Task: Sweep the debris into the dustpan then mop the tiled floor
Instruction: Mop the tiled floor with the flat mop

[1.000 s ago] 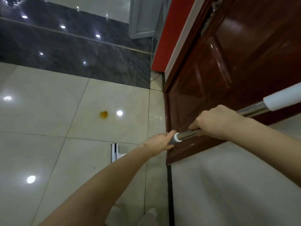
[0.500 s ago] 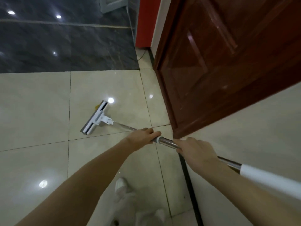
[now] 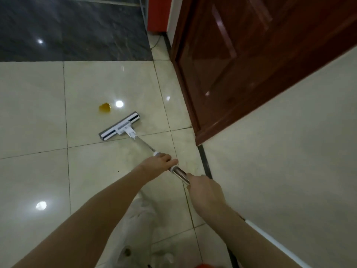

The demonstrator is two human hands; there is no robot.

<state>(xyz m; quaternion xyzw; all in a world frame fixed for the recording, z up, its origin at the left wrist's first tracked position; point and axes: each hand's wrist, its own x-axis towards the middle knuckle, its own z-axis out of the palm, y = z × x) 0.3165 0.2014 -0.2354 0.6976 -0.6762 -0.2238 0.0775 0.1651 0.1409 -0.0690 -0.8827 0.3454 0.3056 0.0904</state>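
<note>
I have both hands on the mop's shiny steel pole (image 3: pixel 144 145), which slants down and away from me to the flat white-and-grey rectangular mop head (image 3: pixel 120 129). My left hand (image 3: pixel 159 163) is the forward one, with its fingers curled over the pole just behind a white collar and the thumb stretched along the metal. My right hand (image 3: pixel 205 191) grasps the pole closer to my body, fingers wrapped around it so that only the back of the hand shows. A short bare stretch of steel lies between the 2 hands. Behind my right forearm the pole's white sleeve (image 3: pixel 270 241) runs off toward the lower right. The mop head lies flat on the glossy cream tiled floor (image 3: pixel 34 117), angled across a tile, its left end close to a grout line. The small orange-yellow puddle (image 3: pixel 104 108) sits on the same tile just beyond the head, near it but apart from it. 1 tiny dark speck (image 3: pixel 118 171) lies left of my left forearm. To the right stands a glossy reddish-brown panelled wooden door (image 3: pixel 241 64), with a plain cream wall (image 3: pixel 289 151) nearer me and a black strip (image 3: pixel 205 161) along its foot. A band of dark grey marble floor (image 3: pixel 67 28) crosses the top.
</note>
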